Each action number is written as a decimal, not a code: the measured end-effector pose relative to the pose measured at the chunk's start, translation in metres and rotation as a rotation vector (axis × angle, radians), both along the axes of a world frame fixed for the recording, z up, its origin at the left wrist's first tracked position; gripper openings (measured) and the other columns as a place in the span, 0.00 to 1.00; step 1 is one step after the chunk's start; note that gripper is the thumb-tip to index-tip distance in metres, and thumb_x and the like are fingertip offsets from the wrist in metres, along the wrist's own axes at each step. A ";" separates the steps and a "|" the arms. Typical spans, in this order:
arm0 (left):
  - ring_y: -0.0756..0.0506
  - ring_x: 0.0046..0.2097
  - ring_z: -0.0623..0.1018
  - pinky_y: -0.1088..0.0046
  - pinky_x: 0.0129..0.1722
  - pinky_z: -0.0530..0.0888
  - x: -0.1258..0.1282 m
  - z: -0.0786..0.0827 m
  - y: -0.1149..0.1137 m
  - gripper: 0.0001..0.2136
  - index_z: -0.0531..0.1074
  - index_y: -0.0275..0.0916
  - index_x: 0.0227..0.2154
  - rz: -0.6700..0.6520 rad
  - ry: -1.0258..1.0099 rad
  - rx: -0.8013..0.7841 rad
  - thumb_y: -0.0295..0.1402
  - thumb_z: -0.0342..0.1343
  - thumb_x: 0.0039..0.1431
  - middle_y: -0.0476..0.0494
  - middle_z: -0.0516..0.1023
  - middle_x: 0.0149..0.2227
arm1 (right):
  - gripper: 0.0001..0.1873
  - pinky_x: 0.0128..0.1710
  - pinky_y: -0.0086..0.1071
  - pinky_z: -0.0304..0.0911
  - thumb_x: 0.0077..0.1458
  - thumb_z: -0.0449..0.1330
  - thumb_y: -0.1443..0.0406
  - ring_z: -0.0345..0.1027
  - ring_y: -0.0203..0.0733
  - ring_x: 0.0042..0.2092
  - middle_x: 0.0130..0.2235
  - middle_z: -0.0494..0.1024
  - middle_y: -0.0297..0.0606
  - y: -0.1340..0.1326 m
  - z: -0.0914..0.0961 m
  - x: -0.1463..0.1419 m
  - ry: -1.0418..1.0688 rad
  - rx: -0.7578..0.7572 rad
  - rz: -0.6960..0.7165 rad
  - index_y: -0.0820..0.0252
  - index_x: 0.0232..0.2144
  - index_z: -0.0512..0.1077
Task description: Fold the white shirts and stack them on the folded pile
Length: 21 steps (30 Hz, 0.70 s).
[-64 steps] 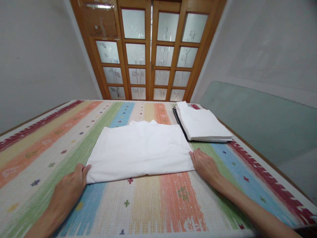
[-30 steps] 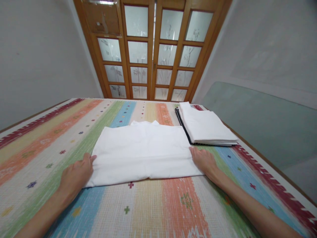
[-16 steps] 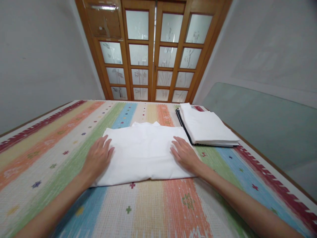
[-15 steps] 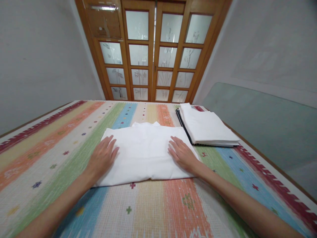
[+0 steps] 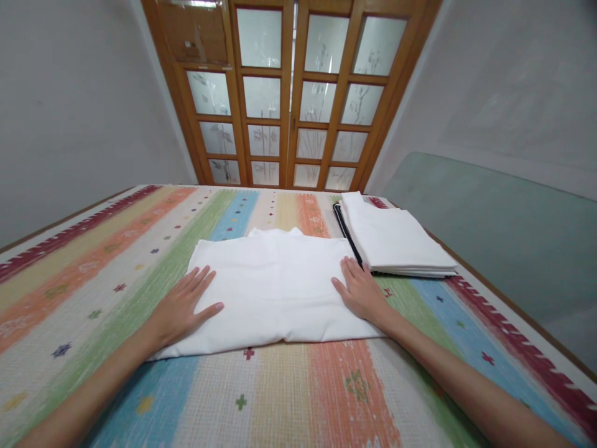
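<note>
A folded white garment lies flat in front of me, its long side running left to right. At its far edge a small piece, like a collar, sticks out. My left hand rests on the garment's left end, fingers spread and thumb stretched inward. On the right end lies my right hand, palm down with fingers extended. Neither hand grips the cloth. The near edge of the garment shows slight creases and a small notch near its middle.
A stack of folded white cloth with a black piece under it sits at the back right. Everything lies on a striped, patterned cover. Beyond it stand wooden doors with glass panes; a pale green panel leans along the right wall.
Both hands have slid outward across the garment, the left one toward the left and nearer me, the right one toward the right. The left thumb has spread away from the fingers.
</note>
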<state>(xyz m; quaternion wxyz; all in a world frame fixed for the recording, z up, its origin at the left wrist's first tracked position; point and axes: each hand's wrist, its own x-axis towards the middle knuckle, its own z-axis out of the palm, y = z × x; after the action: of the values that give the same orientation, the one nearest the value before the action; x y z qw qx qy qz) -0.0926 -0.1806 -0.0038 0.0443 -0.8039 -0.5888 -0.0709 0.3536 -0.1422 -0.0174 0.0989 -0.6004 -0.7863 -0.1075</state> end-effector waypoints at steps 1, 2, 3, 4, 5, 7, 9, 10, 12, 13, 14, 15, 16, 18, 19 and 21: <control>0.34 0.68 0.57 0.52 0.65 0.56 0.003 0.002 0.000 0.38 0.59 0.32 0.64 0.029 0.014 -0.017 0.58 0.41 0.61 0.32 0.57 0.67 | 0.33 0.65 0.53 0.43 0.66 0.43 0.55 0.49 0.57 0.67 0.64 0.61 0.60 -0.002 0.003 -0.003 -0.014 0.010 0.002 0.78 0.61 0.61; 0.32 0.68 0.57 0.51 0.65 0.55 0.008 0.005 0.000 0.38 0.60 0.30 0.63 0.062 0.032 -0.033 0.57 0.41 0.62 0.29 0.57 0.66 | 0.32 0.65 0.53 0.43 0.66 0.43 0.55 0.48 0.58 0.67 0.64 0.61 0.60 -0.005 0.006 -0.007 -0.020 0.015 0.018 0.77 0.60 0.62; 0.31 0.67 0.57 0.49 0.65 0.54 0.016 0.008 -0.001 0.37 0.61 0.27 0.62 0.086 0.050 -0.046 0.55 0.40 0.63 0.27 0.58 0.66 | 0.32 0.65 0.53 0.42 0.66 0.44 0.54 0.47 0.58 0.68 0.64 0.61 0.59 -0.008 0.010 -0.013 -0.014 0.012 0.046 0.76 0.60 0.64; 0.30 0.67 0.57 0.47 0.65 0.53 0.026 0.012 -0.001 0.37 0.63 0.25 0.61 0.104 0.062 -0.052 0.54 0.39 0.63 0.25 0.60 0.65 | 0.33 0.66 0.52 0.43 0.66 0.44 0.52 0.47 0.58 0.68 0.64 0.61 0.58 -0.012 0.014 -0.020 0.003 0.002 0.086 0.75 0.59 0.65; 0.29 0.67 0.57 0.47 0.65 0.52 0.038 0.015 -0.002 0.36 0.63 0.25 0.60 0.089 0.062 -0.056 0.53 0.38 0.64 0.25 0.60 0.65 | 0.34 0.66 0.51 0.44 0.66 0.44 0.51 0.46 0.57 0.68 0.65 0.60 0.58 -0.016 0.018 -0.029 0.029 -0.015 0.136 0.73 0.59 0.65; 0.32 0.68 0.55 0.50 0.66 0.52 0.065 0.022 -0.004 0.37 0.62 0.28 0.61 -0.021 0.020 -0.060 0.55 0.37 0.64 0.28 0.58 0.66 | 0.36 0.66 0.49 0.46 0.65 0.43 0.47 0.47 0.55 0.68 0.65 0.60 0.55 -0.026 0.024 -0.050 0.095 -0.048 0.249 0.70 0.60 0.64; 0.34 0.69 0.53 0.53 0.66 0.52 0.094 0.026 -0.006 0.39 0.58 0.31 0.64 -0.135 -0.028 -0.084 0.58 0.37 0.62 0.32 0.55 0.68 | 0.41 0.66 0.48 0.45 0.63 0.45 0.43 0.45 0.54 0.69 0.66 0.57 0.54 -0.035 0.027 -0.071 0.151 -0.063 0.369 0.70 0.62 0.62; 0.34 0.69 0.52 0.53 0.66 0.52 0.106 0.026 -0.006 0.40 0.57 0.33 0.65 -0.170 -0.045 -0.083 0.60 0.38 0.61 0.33 0.54 0.68 | 0.44 0.66 0.48 0.45 0.60 0.47 0.41 0.43 0.55 0.69 0.67 0.56 0.55 -0.039 0.026 -0.080 0.171 -0.071 0.422 0.71 0.63 0.60; 0.32 0.70 0.48 0.50 0.66 0.49 0.125 0.024 -0.007 0.44 0.53 0.34 0.67 -0.216 -0.053 -0.092 0.64 0.40 0.57 0.34 0.50 0.69 | 0.50 0.66 0.50 0.45 0.56 0.49 0.37 0.42 0.57 0.69 0.67 0.54 0.55 -0.045 0.021 -0.092 0.193 -0.096 0.495 0.72 0.64 0.57; 0.31 0.70 0.48 0.48 0.66 0.48 0.130 0.021 -0.007 0.47 0.52 0.33 0.67 -0.229 -0.052 -0.104 0.65 0.41 0.55 0.33 0.49 0.70 | 0.53 0.66 0.51 0.44 0.53 0.50 0.36 0.42 0.58 0.69 0.67 0.54 0.56 -0.047 0.018 -0.094 0.200 -0.112 0.517 0.72 0.65 0.56; 0.30 0.70 0.47 0.47 0.66 0.48 0.132 0.018 -0.008 0.49 0.50 0.34 0.68 -0.239 -0.050 -0.115 0.67 0.42 0.52 0.33 0.49 0.70 | 0.56 0.66 0.53 0.43 0.50 0.51 0.34 0.42 0.60 0.69 0.67 0.54 0.57 -0.048 0.015 -0.093 0.204 -0.127 0.533 0.72 0.65 0.55; 0.29 0.70 0.47 0.46 0.66 0.47 0.131 0.014 -0.008 0.50 0.49 0.34 0.68 -0.246 -0.048 -0.121 0.68 0.42 0.51 0.33 0.49 0.70 | 0.60 0.66 0.54 0.43 0.48 0.52 0.32 0.42 0.60 0.69 0.67 0.53 0.57 -0.049 0.012 -0.090 0.206 -0.141 0.545 0.72 0.66 0.54; 0.29 0.70 0.48 0.45 0.66 0.47 0.128 0.010 -0.008 0.51 0.48 0.35 0.68 -0.251 -0.046 -0.120 0.68 0.43 0.50 0.34 0.50 0.70 | 0.62 0.66 0.54 0.42 0.45 0.52 0.31 0.41 0.60 0.69 0.68 0.52 0.57 -0.050 0.010 -0.084 0.203 -0.153 0.556 0.72 0.67 0.52; 0.30 0.70 0.48 0.45 0.66 0.46 0.114 0.002 -0.008 0.51 0.47 0.38 0.69 -0.251 -0.036 -0.098 0.69 0.44 0.48 0.37 0.51 0.70 | 0.64 0.67 0.54 0.40 0.44 0.52 0.30 0.38 0.60 0.70 0.69 0.49 0.55 -0.049 0.008 -0.069 0.184 -0.169 0.559 0.71 0.68 0.48; 0.30 0.70 0.48 0.45 0.66 0.46 0.105 0.000 -0.007 0.51 0.48 0.40 0.68 -0.240 -0.026 -0.087 0.69 0.44 0.48 0.38 0.51 0.70 | 0.62 0.67 0.53 0.40 0.47 0.51 0.31 0.37 0.58 0.70 0.69 0.48 0.53 -0.048 0.007 -0.060 0.169 -0.176 0.545 0.70 0.68 0.47; 0.29 0.69 0.50 0.44 0.65 0.47 0.084 -0.004 -0.005 0.49 0.50 0.41 0.68 -0.189 -0.003 -0.073 0.68 0.44 0.49 0.40 0.52 0.69 | 0.54 0.68 0.51 0.41 0.55 0.47 0.36 0.38 0.55 0.70 0.69 0.47 0.50 -0.044 0.004 -0.043 0.152 -0.173 0.458 0.68 0.69 0.46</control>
<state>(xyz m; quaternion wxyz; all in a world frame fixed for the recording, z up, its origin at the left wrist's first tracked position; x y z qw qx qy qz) -0.0081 -0.1858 -0.0074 0.0071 -0.8570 -0.5124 -0.0543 0.3103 -0.1864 -0.0134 0.1277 -0.4192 -0.8984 0.0307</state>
